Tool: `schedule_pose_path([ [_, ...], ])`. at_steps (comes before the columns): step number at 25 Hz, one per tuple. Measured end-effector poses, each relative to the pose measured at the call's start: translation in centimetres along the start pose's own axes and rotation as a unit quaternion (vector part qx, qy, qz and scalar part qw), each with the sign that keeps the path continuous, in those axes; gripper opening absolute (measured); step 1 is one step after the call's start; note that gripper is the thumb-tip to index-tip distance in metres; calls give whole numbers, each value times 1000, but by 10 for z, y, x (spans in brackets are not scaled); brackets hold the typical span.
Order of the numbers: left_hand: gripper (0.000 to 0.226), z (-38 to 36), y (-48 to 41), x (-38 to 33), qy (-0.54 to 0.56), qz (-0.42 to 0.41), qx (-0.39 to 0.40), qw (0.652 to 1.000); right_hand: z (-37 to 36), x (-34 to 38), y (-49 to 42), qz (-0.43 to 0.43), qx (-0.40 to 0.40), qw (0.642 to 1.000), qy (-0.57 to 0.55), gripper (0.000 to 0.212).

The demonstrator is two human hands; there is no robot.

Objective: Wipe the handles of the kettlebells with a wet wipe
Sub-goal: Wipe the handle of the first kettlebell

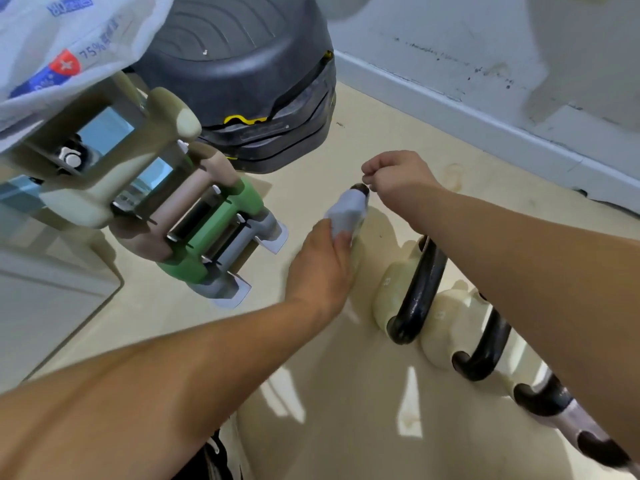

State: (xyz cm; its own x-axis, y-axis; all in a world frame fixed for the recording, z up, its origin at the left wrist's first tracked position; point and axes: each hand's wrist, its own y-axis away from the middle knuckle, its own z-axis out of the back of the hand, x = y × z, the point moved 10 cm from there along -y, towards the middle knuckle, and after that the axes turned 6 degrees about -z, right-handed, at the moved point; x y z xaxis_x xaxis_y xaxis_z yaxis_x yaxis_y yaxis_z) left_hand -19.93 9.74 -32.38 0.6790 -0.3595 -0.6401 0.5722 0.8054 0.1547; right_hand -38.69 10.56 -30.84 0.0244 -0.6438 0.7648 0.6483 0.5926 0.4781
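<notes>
Cream kettlebells with black handles stand in a row on the floor at the right. One handle curves up beside its cream body; another handle follows nearer me. My left hand grips a white wet wipe wrapped round the handle of the farthest kettlebell, whose black end pokes out past the wipe. Just beyond that end, my right hand hovers with its fingers curled and nothing visible in them. My right forearm hides part of the row.
A rack of dumbbells in cream, brown, green and grey juts in from the left. A black domed platform sits behind it. A wipes packet fills the top left corner. The grey baseboard runs along the right.
</notes>
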Motion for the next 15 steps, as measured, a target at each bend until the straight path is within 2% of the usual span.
schedule_pose_path([
  [2,36,-4,4,-1,-54,-7,-12,998,2,-1,-1,-7,-12,1000,18,18],
  [4,35,-5,-18,-14,-166,-5,24,986,0,3,0,-7,-5,1000,12,21],
  [5,30,-5,-32,-21,-184,9,50,982,1,6,2,-7,-4,1000,8,25],
  [7,15,-5,-59,-33,-137,58,101,984,10,11,4,0,-17,999,35,26],
  [10,30,-10,-92,-52,-186,54,134,972,32,7,10,4,-60,993,97,23],
  [12,33,-18,-106,-57,-237,34,154,959,43,-1,19,5,-64,991,120,30],
  [15,35,-20,-112,-45,-188,61,140,970,54,-16,29,-16,-59,987,148,43],
])
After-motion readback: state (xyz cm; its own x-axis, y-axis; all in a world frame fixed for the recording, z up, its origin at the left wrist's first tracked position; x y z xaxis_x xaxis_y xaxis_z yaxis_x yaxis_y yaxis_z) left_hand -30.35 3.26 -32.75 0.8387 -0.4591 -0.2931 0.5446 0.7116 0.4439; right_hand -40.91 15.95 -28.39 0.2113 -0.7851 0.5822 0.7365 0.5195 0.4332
